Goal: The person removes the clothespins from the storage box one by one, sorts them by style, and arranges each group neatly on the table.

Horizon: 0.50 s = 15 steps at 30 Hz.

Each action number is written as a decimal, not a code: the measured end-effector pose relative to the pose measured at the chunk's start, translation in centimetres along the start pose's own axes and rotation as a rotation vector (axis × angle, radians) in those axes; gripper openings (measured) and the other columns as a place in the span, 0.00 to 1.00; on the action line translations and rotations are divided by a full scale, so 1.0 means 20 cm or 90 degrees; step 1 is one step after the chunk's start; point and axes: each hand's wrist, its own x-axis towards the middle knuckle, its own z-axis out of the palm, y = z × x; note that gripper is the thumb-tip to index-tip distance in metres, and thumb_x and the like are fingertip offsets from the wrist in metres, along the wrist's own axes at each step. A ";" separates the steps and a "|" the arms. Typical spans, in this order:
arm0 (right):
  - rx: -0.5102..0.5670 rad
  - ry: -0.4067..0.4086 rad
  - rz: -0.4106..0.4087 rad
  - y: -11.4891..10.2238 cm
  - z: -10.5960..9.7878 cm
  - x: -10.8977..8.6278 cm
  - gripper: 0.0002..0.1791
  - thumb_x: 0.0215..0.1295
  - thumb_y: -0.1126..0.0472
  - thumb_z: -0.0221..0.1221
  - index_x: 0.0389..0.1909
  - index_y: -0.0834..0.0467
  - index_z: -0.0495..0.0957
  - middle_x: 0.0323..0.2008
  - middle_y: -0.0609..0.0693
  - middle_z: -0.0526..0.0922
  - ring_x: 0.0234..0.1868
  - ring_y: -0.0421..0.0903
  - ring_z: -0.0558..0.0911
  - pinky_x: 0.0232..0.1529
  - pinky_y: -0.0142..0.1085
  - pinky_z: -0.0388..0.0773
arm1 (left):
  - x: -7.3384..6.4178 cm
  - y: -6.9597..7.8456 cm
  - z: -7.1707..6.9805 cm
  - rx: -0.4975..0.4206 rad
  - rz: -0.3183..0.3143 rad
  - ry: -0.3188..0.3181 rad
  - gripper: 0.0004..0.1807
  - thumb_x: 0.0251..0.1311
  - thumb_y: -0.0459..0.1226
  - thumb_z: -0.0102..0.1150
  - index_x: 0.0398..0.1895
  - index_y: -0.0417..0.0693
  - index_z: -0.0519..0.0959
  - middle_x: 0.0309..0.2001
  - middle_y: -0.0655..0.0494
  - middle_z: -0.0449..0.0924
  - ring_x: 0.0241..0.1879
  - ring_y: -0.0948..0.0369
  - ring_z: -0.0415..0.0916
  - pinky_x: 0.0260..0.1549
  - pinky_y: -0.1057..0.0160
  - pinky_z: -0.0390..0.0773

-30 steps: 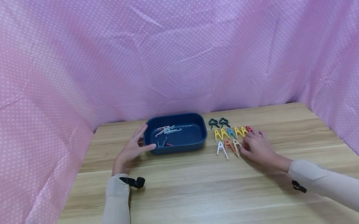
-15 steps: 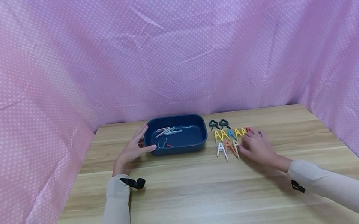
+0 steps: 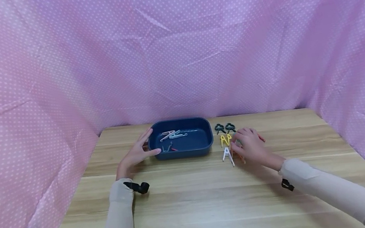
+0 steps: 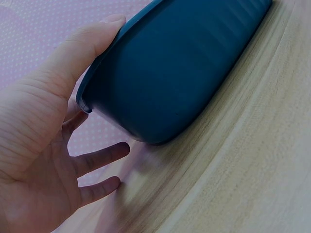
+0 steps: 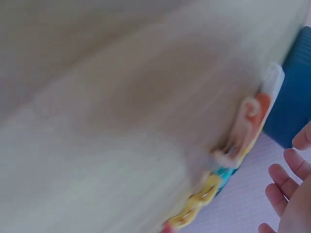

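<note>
At the left end of the navy plastic bin is my left hand, thumb on the rim and fingers spread; two fingers stay off its wall in the left wrist view. My right hand hovers over rows of plastic clips, covering several of them in the head view. In the right wrist view its loosely bent fingers hold nothing. Near it lie a white clip, an orange clip, a beige clip, a yellow clip and a red clip.
Two dark green clips lie behind the coloured rows. Inside the bin are several loose clips, pale ones and a small red piece among them. A pink dotted curtain hangs behind the wooden table.
My right hand has moved left from beside the red clip to above the middle of the clips, now hiding several and uncovering the red one. The left hand keeps its place at the bin.
</note>
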 end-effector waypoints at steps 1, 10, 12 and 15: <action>0.008 0.005 -0.004 -0.02 0.01 0.02 0.03 0.61 0.63 0.65 0.31 0.58 0.82 0.36 0.54 0.84 0.46 0.57 0.78 0.60 0.62 0.66 | 0.00 0.00 0.00 -0.002 0.002 0.000 0.54 0.62 0.52 0.69 0.84 0.65 0.44 0.84 0.61 0.33 0.79 0.44 0.48 0.74 0.37 0.57; 0.072 0.046 -0.057 -0.17 0.09 0.17 0.02 0.61 0.65 0.65 0.34 0.57 0.83 0.37 0.53 0.85 0.43 0.53 0.78 0.55 0.58 0.72 | 0.00 -0.01 0.00 -0.002 0.008 -0.003 0.55 0.62 0.51 0.70 0.84 0.65 0.43 0.84 0.62 0.35 0.80 0.46 0.47 0.76 0.38 0.56; 0.086 0.033 -0.063 -0.20 0.11 0.21 0.02 0.63 0.64 0.64 0.36 0.57 0.84 0.38 0.52 0.85 0.44 0.52 0.78 0.51 0.54 0.73 | 0.01 -0.01 0.00 -0.001 0.009 0.000 0.55 0.62 0.52 0.70 0.84 0.66 0.43 0.84 0.62 0.35 0.80 0.46 0.48 0.76 0.38 0.56; 0.099 -0.002 -0.058 -0.25 0.14 0.26 0.04 0.66 0.63 0.64 0.39 0.58 0.84 0.41 0.52 0.86 0.46 0.52 0.78 0.51 0.51 0.75 | 0.01 -0.02 0.00 -0.003 0.010 0.003 0.55 0.62 0.52 0.70 0.83 0.67 0.44 0.84 0.63 0.35 0.79 0.46 0.48 0.76 0.39 0.56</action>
